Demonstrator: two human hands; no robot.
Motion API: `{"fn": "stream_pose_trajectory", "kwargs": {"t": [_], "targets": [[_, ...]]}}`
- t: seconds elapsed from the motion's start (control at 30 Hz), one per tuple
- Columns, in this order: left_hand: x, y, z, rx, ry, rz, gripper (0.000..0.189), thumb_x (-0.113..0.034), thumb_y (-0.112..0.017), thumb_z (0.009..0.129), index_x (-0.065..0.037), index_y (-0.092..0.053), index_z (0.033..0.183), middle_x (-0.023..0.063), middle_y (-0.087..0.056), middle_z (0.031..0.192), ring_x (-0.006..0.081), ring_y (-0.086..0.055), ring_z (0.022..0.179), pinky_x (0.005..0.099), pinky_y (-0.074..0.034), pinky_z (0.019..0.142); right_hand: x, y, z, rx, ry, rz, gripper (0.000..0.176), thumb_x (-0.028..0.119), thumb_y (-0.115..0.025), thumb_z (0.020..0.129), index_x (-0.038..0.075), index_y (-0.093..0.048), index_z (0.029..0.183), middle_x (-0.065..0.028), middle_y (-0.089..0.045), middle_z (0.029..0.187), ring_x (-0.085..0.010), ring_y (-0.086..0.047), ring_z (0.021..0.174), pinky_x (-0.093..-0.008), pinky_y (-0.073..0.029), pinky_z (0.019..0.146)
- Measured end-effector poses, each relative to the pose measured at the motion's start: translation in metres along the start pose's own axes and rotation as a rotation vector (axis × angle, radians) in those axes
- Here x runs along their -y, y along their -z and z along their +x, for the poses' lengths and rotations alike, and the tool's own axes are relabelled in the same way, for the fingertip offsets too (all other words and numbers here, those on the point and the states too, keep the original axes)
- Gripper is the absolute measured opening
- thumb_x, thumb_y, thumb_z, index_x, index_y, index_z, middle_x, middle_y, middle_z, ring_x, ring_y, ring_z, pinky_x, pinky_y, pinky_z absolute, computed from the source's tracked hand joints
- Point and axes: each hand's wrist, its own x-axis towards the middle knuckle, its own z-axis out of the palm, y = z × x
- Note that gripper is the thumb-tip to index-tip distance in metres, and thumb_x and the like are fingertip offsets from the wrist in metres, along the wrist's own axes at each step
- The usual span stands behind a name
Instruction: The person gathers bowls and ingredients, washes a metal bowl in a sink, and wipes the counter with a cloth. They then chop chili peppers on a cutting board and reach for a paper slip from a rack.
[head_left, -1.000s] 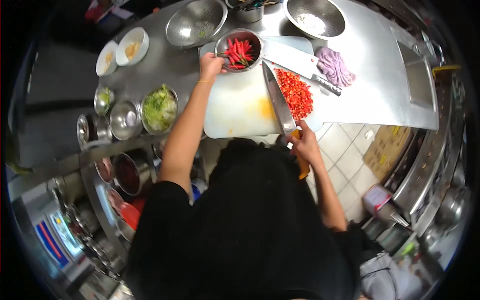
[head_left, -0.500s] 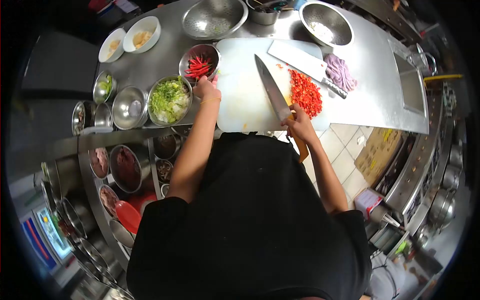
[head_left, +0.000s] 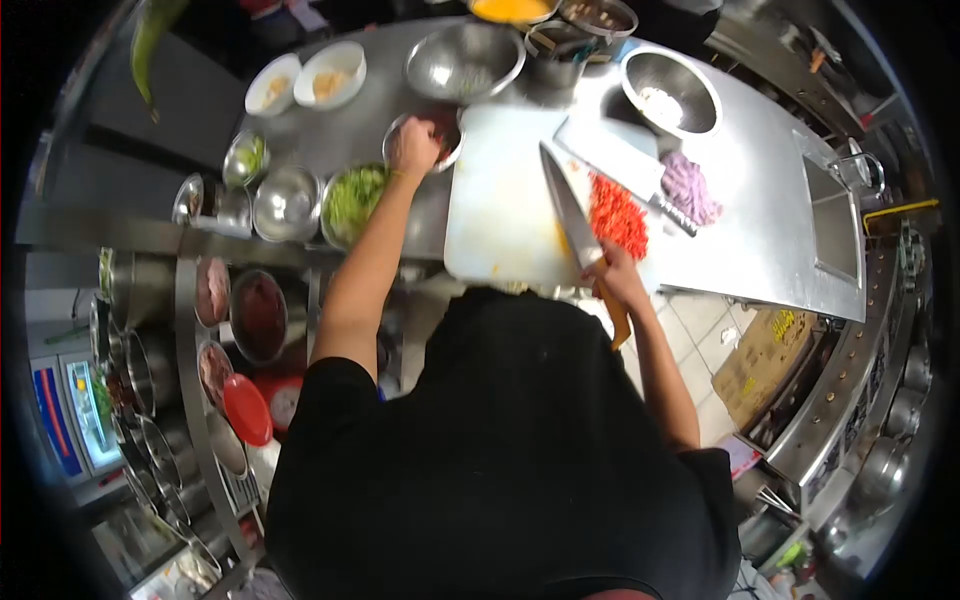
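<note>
Gripping the knife point(head_left: 566, 206), our right hand point(head_left: 612, 272) closes its fingers round the handle, blade over the cutting board point(head_left: 498, 215); left hand point(head_left: 415, 147) on the chilli bowl point(head_left: 448, 130) beside it (fingers: we cannot tell).

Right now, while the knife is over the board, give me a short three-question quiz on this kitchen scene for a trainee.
1. True or false: the right hand holds the knife.
2. Which does the left hand grip? A bowl of red chillies, B purple cloth, C cleaver.
3. Fill in: the chopped red pile lies on the white ____.
Key: 1 true; 2 A; 3 cutting board.
</note>
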Motion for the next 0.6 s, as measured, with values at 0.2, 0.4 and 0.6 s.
{"fn": "stream_pose_trajectory", "kwargs": {"t": [0.2,0.4,0.6], "targets": [[0.028,-0.037,0.011,0.147,-0.106,0.187,0.03,-0.017,-0.058,0.077,0.003,-0.054,0.1,0.0229,-0.055,0.103,0.0369,-0.055,0.096,0.0441,-0.046,0.083,-0.029,0.001,0.007,-0.215,0.188,-0.176,0.023,0.02,-0.056,0.073,0.003,-0.062,0.088,-0.0164,-0.063,0.07,-0.0274,-0.063,0.064,-0.0392,-0.05,0.06],[-0.017,0.027,0.026,0.369,-0.018,0.256,0.024,-0.017,-0.063,0.067,0.001,-0.067,0.083,0.0235,-0.064,0.091,0.0359,-0.063,0.088,0.0418,-0.051,0.079,-0.022,0.009,0.016,-0.058,0.213,-0.162,0.044,0.008,-0.057,0.071,0.001,-0.055,0.114,-0.0122,-0.063,0.068,-0.0201,-0.064,0.058,-0.0322,-0.051,0.052],[-0.004,0.017,0.038,0.345,0.068,0.287,0.024,-0.02,-0.064,0.068,-0.004,-0.069,0.085,0.0201,-0.065,0.093,0.0321,-0.064,0.09,0.0412,-0.051,0.079,0.008,-0.014,0.038,-0.078,0.26,-0.236,0.049,0.01,-0.055,0.073,0.004,-0.051,0.122,-0.0185,-0.061,0.078,-0.0266,-0.064,0.063,-0.0361,-0.052,0.058]]}}
